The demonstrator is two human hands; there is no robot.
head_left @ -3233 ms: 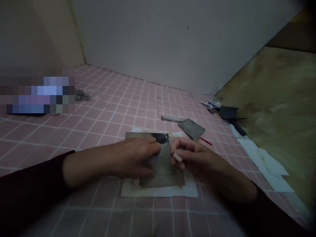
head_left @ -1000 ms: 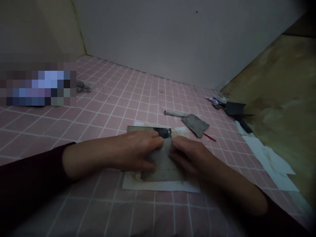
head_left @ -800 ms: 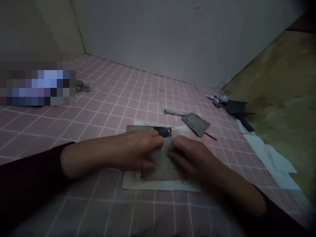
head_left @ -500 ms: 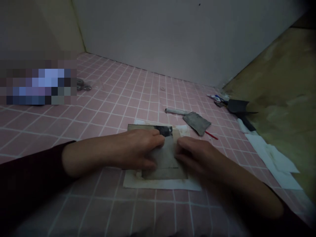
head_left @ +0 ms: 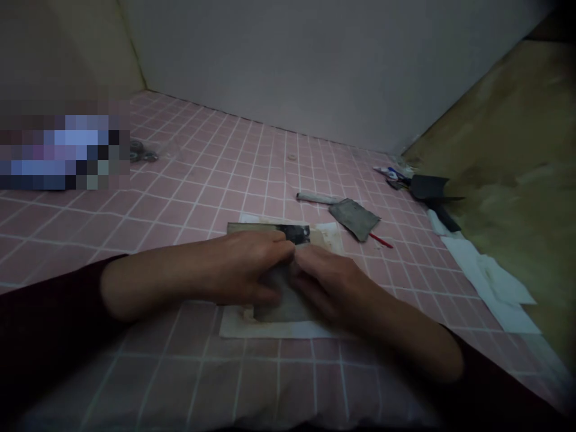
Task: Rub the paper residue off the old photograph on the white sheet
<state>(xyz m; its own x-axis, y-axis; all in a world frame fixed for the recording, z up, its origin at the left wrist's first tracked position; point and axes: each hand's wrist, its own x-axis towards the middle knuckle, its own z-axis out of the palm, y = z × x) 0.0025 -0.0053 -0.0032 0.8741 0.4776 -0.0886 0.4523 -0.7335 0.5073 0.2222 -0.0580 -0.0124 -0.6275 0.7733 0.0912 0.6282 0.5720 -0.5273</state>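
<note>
My left hand (head_left: 247, 264) lies over a flat, grey-brown piece with a black patch (head_left: 293, 233) at its far end. Its thumb stands apart from the fingers, which rest on the piece. My right hand (head_left: 337, 279) is closed, thumb and fingers pinched together, its fingertips beside those of the left. What they pinch, if anything, is hidden. Beneath both hands is a smooth grey sheet (head_left: 279, 309), partly covered and blurred. All this lies on a stained white sheet of paper (head_left: 234, 327).
Beyond the hands lie a pale tube (head_left: 315, 198), a grey cloth-like piece (head_left: 354, 219) and a thin red stick (head_left: 381, 240). A black dustpan-like object (head_left: 429, 187) and white paper sheets (head_left: 486, 282) sit at right. A pink checked cloth (head_left: 216, 168) runs back to the wall.
My right hand has moved left across the grey sheet until it meets the left fingertips. The left hand stays at about the same spot on the piece. The view has shifted slightly.
</note>
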